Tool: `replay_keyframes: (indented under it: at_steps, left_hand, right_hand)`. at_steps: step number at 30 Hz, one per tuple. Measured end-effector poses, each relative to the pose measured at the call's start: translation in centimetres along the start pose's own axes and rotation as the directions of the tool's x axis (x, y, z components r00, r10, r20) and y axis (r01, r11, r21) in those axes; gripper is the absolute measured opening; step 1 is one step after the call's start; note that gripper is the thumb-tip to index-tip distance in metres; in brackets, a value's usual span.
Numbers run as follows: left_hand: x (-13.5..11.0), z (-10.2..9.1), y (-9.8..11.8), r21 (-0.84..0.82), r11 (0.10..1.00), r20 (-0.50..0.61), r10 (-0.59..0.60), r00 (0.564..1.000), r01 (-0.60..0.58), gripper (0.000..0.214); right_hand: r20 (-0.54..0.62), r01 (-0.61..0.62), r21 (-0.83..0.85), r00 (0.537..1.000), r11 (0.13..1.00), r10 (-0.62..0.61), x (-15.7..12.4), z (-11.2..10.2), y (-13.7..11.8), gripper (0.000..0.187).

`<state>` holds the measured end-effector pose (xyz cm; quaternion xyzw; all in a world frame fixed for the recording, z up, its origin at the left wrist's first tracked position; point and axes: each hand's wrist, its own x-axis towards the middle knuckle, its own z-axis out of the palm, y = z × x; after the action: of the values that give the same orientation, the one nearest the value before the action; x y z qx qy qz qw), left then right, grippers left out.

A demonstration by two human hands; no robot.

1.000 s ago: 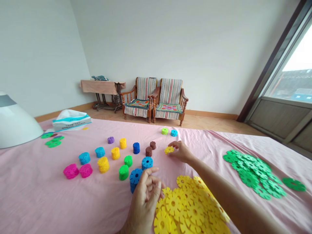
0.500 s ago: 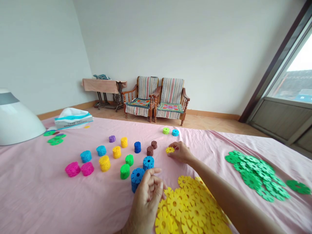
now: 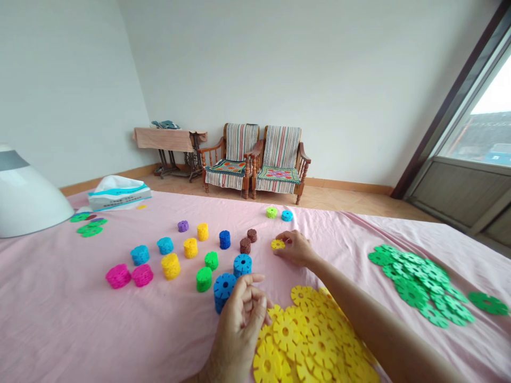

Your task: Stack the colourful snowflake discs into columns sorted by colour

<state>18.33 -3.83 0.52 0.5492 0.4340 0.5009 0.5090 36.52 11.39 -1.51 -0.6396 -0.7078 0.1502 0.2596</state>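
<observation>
My right hand [image 3: 296, 248] reaches out over the pink cloth and pinches a small yellow gear-shaped disc [image 3: 278, 244], which rests on the cloth beside two brown stacks [image 3: 245, 245]. Closer to me, my left hand [image 3: 240, 330] hovers with its fingers loosely curled at the left edge of a pile of large yellow discs [image 3: 309, 338]. I cannot see anything inside those fingers. A big blue stack [image 3: 222, 290] stands just ahead of that hand.
Short stacks of discs in pink [image 3: 118, 276], yellow [image 3: 170, 266], green [image 3: 204, 279], blue and purple dot the cloth. A heap of green discs [image 3: 419, 282] lies at the right. A white dome [image 3: 24, 194] and a tissue pack [image 3: 117, 192] sit far left.
The yellow disc has settled flat onto the cloth under my right fingers. My left hand stays in place, fingers curling slightly. The view has tilted a little.
</observation>
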Motion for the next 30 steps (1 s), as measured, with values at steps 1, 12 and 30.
replay_keyframes:
  at_steps: [1,12,30]
  left_hand:
    - [0.0,0.0,0.0,0.004,1.000,0.004,-0.002,1.000,0.002,0.028]
    - [-0.1,0.1,-0.3,0.015,1.000,-0.037,0.015,0.999,-0.015,0.015]
    - [0.0,0.1,-0.4,0.055,0.998,0.002,0.032,0.999,-0.032,0.015]
  right_hand:
    - [0.001,-0.001,0.006,1.000,1.000,0.001,0.0,-0.1,0.0,0.040]
    - [0.512,0.365,0.261,0.732,0.894,-0.449,-8.4,-8.3,-4.3,0.034]
    - [0.561,0.450,0.156,0.692,0.879,-0.454,-11.7,-7.2,-6.0,0.046]
